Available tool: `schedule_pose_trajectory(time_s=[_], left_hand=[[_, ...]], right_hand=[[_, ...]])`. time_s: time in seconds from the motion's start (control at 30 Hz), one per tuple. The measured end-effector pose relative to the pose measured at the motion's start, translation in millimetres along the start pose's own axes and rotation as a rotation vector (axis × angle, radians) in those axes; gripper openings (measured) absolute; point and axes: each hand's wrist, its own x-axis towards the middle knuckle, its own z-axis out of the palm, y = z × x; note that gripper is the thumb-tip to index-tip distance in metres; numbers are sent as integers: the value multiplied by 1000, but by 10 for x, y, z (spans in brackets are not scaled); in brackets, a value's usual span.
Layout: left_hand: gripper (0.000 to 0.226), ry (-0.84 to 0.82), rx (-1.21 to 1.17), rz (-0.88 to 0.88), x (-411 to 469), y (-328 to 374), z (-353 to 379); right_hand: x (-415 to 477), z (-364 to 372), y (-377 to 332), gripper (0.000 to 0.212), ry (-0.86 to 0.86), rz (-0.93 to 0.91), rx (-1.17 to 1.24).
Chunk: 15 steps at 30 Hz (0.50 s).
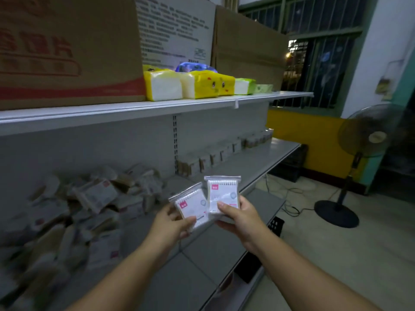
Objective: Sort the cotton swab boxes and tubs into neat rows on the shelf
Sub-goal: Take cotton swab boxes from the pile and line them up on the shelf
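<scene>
Each hand pinches one zip-top bag of cotton swabs at its lower part, thumb on the front face and fingers curled behind. The left hand (pixel 174 223) holds the tilted pack (pixel 190 206) and the right hand (pixel 239 217) the upright pack (pixel 222 194). The packs meet at their inner edges, in the air above the lower shelf (pixel 265 162).

I judge them feather-light, with slick, crinkly film that the bundled sticks stiffen slightly. A flat pinch across both faces suits them better than tugging the zip strip.

Both are clear bags with white swab tips lined along the top and a white label bearing a pink square.

A blurred heap of packs (pixel 89 209) sprawls at nine o'clock from the hands. A row of boxes (pixel 224 151) lines the back wall at one o'clock.
</scene>
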Motion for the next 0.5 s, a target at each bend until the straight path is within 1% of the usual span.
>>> schedule_pose_trajectory(time_s=[0.13, 0.3, 0.5], left_hand=[[30, 37, -1, 10, 362, -88, 313], [23, 4, 122, 76, 1095, -195, 723], [20, -31, 114, 10, 2149, -312, 1209]], right_hand=[[379, -512, -16, 17, 100, 14, -23], [1010, -946, 32, 21, 198, 29, -26], [1816, -1419, -80, 25, 258, 82, -6]])
